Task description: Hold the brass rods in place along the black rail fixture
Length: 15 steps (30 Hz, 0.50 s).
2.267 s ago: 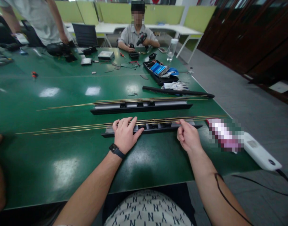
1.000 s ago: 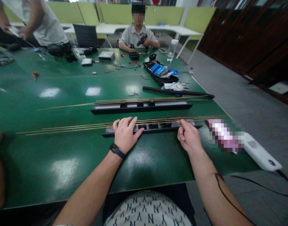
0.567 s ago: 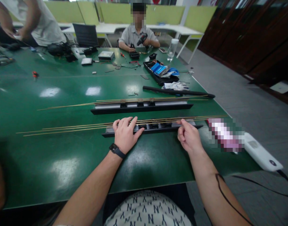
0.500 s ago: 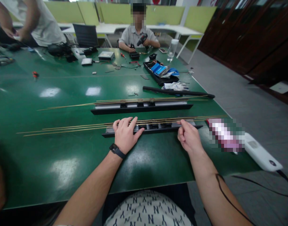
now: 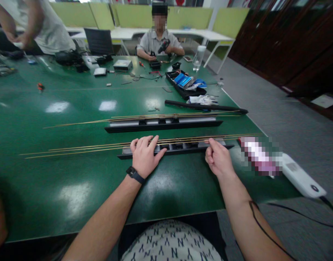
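Observation:
Several thin brass-coloured rods lie lengthwise over the nearer black channel strip, reaching past both its ends. My left hand rests across the rods and the strip's left part, fingers spread over the top and thumb out to the right. Near the strip's right end, my right hand is closed, thumb and index finger pinched at a rod; the other fingers are curled in. Small black blocks sit inside the strip between my hands. Just beyond lies a second black strip, also with brass rods along it.
On the green table, a black bar, gloves and a black tray lie farther back. A white power strip and a blurred-out object are at right. Across the table, a person holds a drill.
The left end of one rod on the nearer strip has shifted slightly left. My hands stay almost in place. At the far left, the standing person's hands have moved a little.

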### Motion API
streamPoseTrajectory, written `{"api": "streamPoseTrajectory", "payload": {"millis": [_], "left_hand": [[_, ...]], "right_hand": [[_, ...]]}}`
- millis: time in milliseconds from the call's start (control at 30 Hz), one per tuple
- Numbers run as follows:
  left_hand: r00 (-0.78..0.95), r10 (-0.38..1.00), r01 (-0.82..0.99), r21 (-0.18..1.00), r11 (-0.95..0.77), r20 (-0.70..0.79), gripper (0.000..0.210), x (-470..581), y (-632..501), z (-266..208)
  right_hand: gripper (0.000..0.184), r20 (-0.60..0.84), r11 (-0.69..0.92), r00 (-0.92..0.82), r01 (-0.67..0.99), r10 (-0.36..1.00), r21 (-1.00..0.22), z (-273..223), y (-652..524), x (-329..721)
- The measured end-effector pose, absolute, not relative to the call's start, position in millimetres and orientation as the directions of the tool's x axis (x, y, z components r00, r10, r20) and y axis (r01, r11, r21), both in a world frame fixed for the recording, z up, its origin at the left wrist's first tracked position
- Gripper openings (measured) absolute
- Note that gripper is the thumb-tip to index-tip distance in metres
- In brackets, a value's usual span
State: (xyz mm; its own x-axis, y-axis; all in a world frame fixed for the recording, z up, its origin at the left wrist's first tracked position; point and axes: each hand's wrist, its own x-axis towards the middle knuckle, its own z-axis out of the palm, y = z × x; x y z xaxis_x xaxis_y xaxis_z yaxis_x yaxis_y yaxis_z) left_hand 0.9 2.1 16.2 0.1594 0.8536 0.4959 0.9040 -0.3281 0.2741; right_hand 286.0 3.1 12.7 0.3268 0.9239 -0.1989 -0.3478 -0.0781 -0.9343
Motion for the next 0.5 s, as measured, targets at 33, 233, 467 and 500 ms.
{"api": "streamPoseTrajectory", "payload": {"millis": [33,233,467,500], "left_hand": [[0.157,0.854,0.905,0.275,-0.325,0.495,0.05,1.0,2.1,16.0],[0.155,0.853,0.906,0.273,-0.323,0.498,0.049,1.5,2.4,15.3],[0.155,0.854,0.903,0.279,-0.327,0.497,0.049,1.6,2.8,17.0],[0.156,0.854,0.903,0.277,-0.327,0.497,0.049,1.5,2.8,17.1]], "right_hand": [[0.04,-0.199,-0.081,0.321,-0.346,0.926,-0.935,12.3,3.2,286.1],[0.04,-0.223,-0.131,0.259,-0.33,0.94,-0.935,11.9,2.8,285.2],[0.04,-0.209,-0.103,0.303,-0.329,0.93,-0.939,12.7,3.4,284.7],[0.041,-0.207,-0.101,0.305,-0.328,0.93,-0.939,12.8,3.5,284.6]]}}
